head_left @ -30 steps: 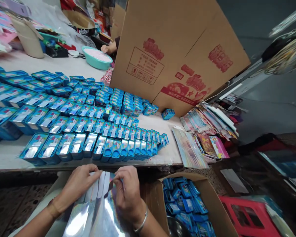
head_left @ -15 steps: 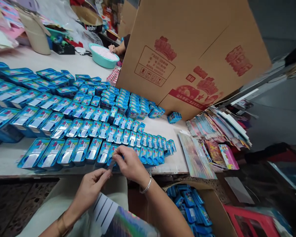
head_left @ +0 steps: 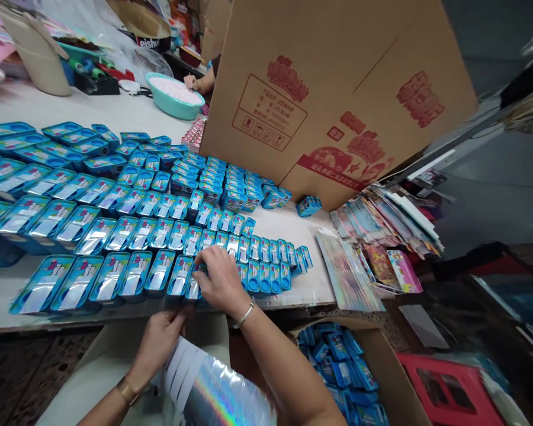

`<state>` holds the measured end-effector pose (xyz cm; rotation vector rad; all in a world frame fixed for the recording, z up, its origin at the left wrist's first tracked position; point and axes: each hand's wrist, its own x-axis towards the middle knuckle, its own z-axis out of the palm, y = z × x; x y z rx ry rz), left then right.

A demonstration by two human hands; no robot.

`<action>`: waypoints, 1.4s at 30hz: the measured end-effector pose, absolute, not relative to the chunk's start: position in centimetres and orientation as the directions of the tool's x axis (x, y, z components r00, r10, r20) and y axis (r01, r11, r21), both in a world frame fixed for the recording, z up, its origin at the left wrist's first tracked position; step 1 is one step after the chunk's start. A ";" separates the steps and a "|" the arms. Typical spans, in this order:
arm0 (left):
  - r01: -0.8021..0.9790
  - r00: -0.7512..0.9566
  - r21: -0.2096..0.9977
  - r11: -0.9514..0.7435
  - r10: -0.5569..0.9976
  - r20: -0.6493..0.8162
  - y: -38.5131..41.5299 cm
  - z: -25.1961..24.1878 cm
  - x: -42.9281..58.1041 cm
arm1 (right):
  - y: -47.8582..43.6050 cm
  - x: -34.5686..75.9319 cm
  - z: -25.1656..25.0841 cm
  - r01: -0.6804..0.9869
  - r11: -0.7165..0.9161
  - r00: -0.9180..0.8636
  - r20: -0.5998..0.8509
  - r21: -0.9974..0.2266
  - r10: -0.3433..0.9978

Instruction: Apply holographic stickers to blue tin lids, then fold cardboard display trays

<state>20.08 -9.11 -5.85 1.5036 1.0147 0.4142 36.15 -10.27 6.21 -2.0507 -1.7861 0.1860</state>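
My right hand is over the front row of blue tins, its fingers curled round the top of one blue tin. A pale, shiny sticker strip lies on that tin's lid below my thumb; the hand covers the tin's far part. Lower left, at the table edge, my left hand is closed, fingertips together and partly blurred. A silver rainbow-sheened sticker sheet with white strips at one end hangs from under it over my lap. Neighbouring tins, such as the front-row tin, carry similar pale strips.
Many blue tins stand in rows across the white table. A large cardboard carton rises behind. Shiny sheets and a stack of papers lie right. A box of blue tins stands below. Another person's hand is at a turquoise basin.
My hands have parted: the right has moved onto a front-row tin with the strip, the left has dropped down and left. The sheet has shifted slightly and the view has turned.
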 end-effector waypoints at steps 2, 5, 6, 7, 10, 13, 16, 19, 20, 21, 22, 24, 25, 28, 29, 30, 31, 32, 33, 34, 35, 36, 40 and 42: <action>0.368 0.562 0.927 0.070 0.778 -0.281 -9.2 -5.5 19.8 | -10.7 36.1 6.5 0.915 -0.064 0.153 0.197 -0.398 0.968; 0.353 0.654 0.935 0.019 0.710 -0.261 -9.2 -3.4 18.9 | -13.7 36.0 8.1 0.876 0.012 0.141 0.281 -0.482 0.949; 0.353 0.694 0.936 -0.005 0.672 -0.258 -9.2 -2.5 18.4 | -15.4 35.9 8.7 0.854 0.035 0.136 0.287 -0.519 0.948; 0.360 0.732 0.932 -0.037 0.630 -0.258 -9.2 -1.5 17.9 | -17.4 35.6 9.3 0.833 0.047 0.127 0.272 -0.551 0.954; 0.386 0.833 0.901 -0.197 0.494 -0.248 -9.2 1.0 16.5 | -23.7 34.2 9.9 0.827 0.037 0.015 0.088 -0.561 0.996; 0.345 0.922 0.868 -0.359 0.304 -0.240 -9.2 2.4 15.7 | -28.5 32.1 8.1 0.858 -0.050 0.061 0.005 -0.511 0.998; 0.306 0.952 0.798 -0.520 0.177 -0.250 -9.6 3.1 16.1 | -30.3 30.5 5.3 0.835 -0.153 0.200 0.033 -0.529 0.979; 0.269 0.963 0.651 -0.710 0.195 -0.186 -10.5 3.6 17.2 | -30.2 30.4 3.7 0.817 -0.153 0.253 0.108 -0.555 0.961; 0.253 0.967 0.624 -0.739 0.206 -0.149 -10.9 3.8 17.7 | -29.9 30.6 3.5 0.828 -0.139 0.250 0.136 -0.543 0.959; 0.238 0.970 0.628 -0.741 0.212 -0.118 -11.3 3.9 18.1 | -29.7 31.0 3.4 0.846 -0.129 0.247 0.168 -0.517 0.954; 0.225 0.972 0.662 -0.715 0.214 -0.099 -11.7 4.0 18.5 | -29.5 31.3 3.5 0.869 -0.119 0.244 0.205 -0.481 0.948; 0.220 0.971 0.776 -0.592 0.214 -0.112 -12.2 4.0 19.2 | -29.3 32.1 3.7 0.915 -0.095 0.227 0.305 -0.391 0.925; 0.222 0.969 0.826 -0.518 0.210 -0.130 -12.4 4.0 19.5 | -29.2 32.4 3.8 0.936 -0.080 0.209 0.360 -0.342 0.909; 0.224 0.964 0.913 -0.342 0.218 -0.155 -12.5 3.9 20.0 | -29.2 33.1 3.9 0.969 0.005 0.122 0.501 -0.246 0.857; 0.224 0.960 0.927 -0.301 0.231 -0.157 -12.4 3.9 20.2 | -29.1 33.2 3.8 0.968 0.031 0.110 0.534 -0.249 0.839; 0.225 0.955 0.938 -0.262 0.248 -0.160 -12.4 3.9 20.3 | -29.0 33.3 3.7 0.960 0.047 0.119 0.556 -0.275 0.822; 0.226 0.951 0.948 -0.224 0.264 -0.164 -12.4 3.9 20.4 | -28.9 33.2 3.6 0.946 0.050 0.151 0.571 -0.321 0.807; 0.225 0.946 0.956 -0.186 0.278 -0.169 -12.3 3.8 20.5 | -28.7 33.1 3.4 0.922 0.041 0.204 0.574 -0.384 0.793; 0.224 0.941 0.962 -0.154 0.291 -0.172 -12.2 3.8 20.6 | -28.5 32.9 3.3 0.889 0.025 0.267 0.561 -0.457 0.783; 0.224 0.936 0.967 -0.125 0.304 -0.178 -12.1 3.6 20.8 | -28.3 32.7 3.2 0.849 0.006 0.330 0.537 -0.529 0.776; 0.227 0.930 0.969 -0.100 0.317 -0.185 -12.0 3.3 20.9 | -28.1 32.5 3.2 0.809 -0.013 0.382 0.508 -0.588 0.772; 0.235 0.924 0.969 -0.082 0.328 -0.197 -11.8 3.0 21.0 | -27.8 32.4 3.2 0.777 -0.027 0.417 0.482 -0.629 0.770; 0.306 0.887 0.939 -0.156 0.406 -0.221 -10.6 1.1 21.0 | -26.6 33.0 4.9 0.765 -0.020 0.410 0.463 -0.643 0.786; 0.327 0.863 0.914 -0.240 0.470 -0.185 -10.1 0.3 20.6 | -25.5 34.2 6.6 0.771 -0.015 0.375 0.436 -0.636 0.818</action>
